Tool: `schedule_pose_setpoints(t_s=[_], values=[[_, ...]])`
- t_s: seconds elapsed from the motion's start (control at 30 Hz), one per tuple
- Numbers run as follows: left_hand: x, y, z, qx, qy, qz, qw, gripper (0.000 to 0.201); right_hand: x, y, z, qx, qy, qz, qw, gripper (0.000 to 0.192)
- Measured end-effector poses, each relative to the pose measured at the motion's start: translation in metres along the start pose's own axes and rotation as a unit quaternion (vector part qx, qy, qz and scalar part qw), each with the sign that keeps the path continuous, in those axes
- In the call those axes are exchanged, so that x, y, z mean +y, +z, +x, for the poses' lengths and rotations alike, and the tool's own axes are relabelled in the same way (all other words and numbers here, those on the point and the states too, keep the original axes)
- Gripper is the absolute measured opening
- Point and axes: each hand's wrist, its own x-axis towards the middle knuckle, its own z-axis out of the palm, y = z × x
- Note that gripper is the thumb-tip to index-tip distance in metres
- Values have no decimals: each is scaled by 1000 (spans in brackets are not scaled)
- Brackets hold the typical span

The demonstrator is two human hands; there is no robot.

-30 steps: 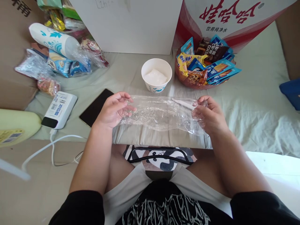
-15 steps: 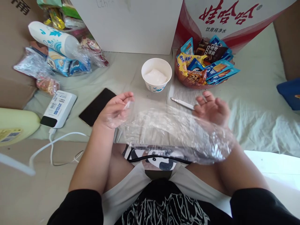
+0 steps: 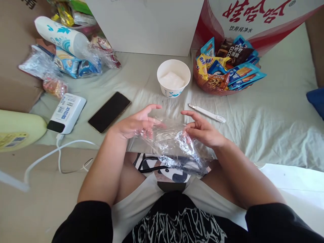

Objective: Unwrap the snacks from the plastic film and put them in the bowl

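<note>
A crumpled sheet of clear plastic film [image 3: 172, 141] hangs between my two hands, above my lap and the edge of the bed. My left hand [image 3: 138, 123] grips its left side, with the index finger stretched out. On the other side, my right hand [image 3: 201, 130] pinches the film between thumb and fingers, its index finger pointing left. Just beyond my right hand lies a slim white knife [image 3: 207, 113] with a short metal tip. A white paper bowl [image 3: 173, 89] with a blue pattern stands farther back, with something white inside.
A brown basket [image 3: 211, 88] full of wrapped snacks stands back right, before large boxes [image 3: 152, 30]. To the left lie a black phone [image 3: 109, 112], a white power bank [image 3: 67, 113] with a cable, a yellow bottle [image 3: 20, 130], and bagged snacks with stacked paper cups [image 3: 60, 35].
My hands have come closer together, the right one moving left and turning palm inward. The film, stretched wide before, is now bunched between them. The knife is now fully uncovered.
</note>
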Motion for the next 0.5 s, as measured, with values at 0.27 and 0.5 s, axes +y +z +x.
schedule_pose_setpoints(t_s=[0.27, 0.5], values=[[-2, -14, 6, 178, 157, -86, 968, 36, -4, 2, 2, 116, -15, -10, 993, 61], [-20, 22, 22, 134, 171, -189, 958, 94, 1, 4, 5, 204, -99, -2, 974, 54]])
